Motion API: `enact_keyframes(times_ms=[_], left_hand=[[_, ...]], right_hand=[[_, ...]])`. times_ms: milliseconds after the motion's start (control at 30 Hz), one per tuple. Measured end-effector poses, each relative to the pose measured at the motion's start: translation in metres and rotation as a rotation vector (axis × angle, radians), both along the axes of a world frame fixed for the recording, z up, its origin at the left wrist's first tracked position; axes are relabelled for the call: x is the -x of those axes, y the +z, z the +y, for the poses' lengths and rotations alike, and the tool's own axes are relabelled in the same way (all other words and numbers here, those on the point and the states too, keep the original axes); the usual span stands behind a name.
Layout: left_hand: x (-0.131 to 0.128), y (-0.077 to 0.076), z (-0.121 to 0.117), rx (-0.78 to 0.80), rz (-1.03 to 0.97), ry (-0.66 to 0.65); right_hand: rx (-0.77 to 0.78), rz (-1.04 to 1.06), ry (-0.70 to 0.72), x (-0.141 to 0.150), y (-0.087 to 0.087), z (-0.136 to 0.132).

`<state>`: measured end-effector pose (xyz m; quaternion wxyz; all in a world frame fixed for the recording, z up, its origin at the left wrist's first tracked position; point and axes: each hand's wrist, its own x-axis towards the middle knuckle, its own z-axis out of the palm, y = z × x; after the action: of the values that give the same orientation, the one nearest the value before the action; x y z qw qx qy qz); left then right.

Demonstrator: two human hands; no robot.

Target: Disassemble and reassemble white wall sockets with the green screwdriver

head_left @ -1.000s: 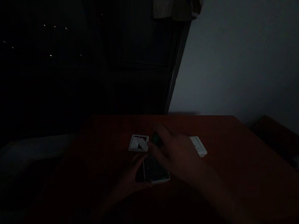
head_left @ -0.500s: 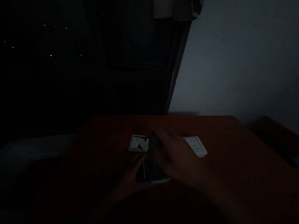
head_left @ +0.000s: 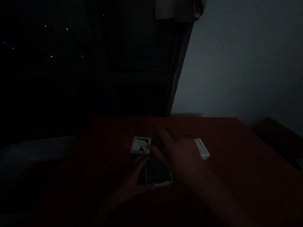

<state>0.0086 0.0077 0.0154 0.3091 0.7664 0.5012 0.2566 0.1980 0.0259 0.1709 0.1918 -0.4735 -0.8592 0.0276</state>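
Dim light leaves much of the detail unclear. My left hand grips the left side of a dark-backed rectangular plate with a white rim, thumb at its near edge and fingers at its far corner. Over the far end of that plate, my right hand is closed around a green-handled tool; its tip is hidden. Just beyond my left fingertips lies a white frame with loose white pieces in it. A white socket plate is partly covered by my right hand.
The reddish-brown table has its far edge close to a pale wall. A cloth hangs above, by a dark window frame. At the right stands another dark reddish wooden surface.
My right hand has turned slightly around the green handle, and its wrist has shifted, covering more of the white socket plate. My left hand and the dark-backed plate have stayed in place.
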Motion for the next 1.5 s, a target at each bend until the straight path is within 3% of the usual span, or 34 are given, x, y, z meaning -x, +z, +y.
enact_keyframes(times_ms=[67, 233, 433, 633, 800, 967, 1200, 1367, 1500], left_hand=[[0.0, -0.001, 0.0, -0.005, -0.002, 0.005], [-0.001, 0.0, 0.0, 0.003, -0.018, -0.006], [-0.003, 0.006, -0.001, 0.04, 0.0, 0.029], [-0.002, 0.009, -0.001, 0.006, -0.025, -0.009], [-0.002, 0.008, -0.001, 0.023, 0.009, 0.011], [-0.002, 0.007, 0.0, -0.003, 0.023, 0.009], [-0.001, 0.0, 0.0, 0.012, -0.01, 0.012], [-0.002, 0.003, 0.0, 0.014, -0.016, -0.001], [-0.002, 0.005, 0.0, 0.011, 0.016, 0.013]], right_hand=[[-0.013, -0.007, -0.03, 0.001, -0.001, 0.001], [0.044, 0.139, 0.149, -0.001, 0.0, 0.0], [0.004, 0.026, -0.009, -0.001, -0.003, 0.001], [0.054, 0.179, 0.187, -0.002, -0.003, 0.001], [-0.004, 0.087, 0.025, 0.001, -0.004, 0.002], [0.047, 0.199, 0.168, -0.001, -0.006, 0.002], [0.002, 0.096, 0.029, 0.0, -0.003, 0.004], [0.074, 0.195, 0.186, -0.002, 0.0, 0.002], [0.006, 0.054, 0.035, 0.0, 0.0, 0.001]])
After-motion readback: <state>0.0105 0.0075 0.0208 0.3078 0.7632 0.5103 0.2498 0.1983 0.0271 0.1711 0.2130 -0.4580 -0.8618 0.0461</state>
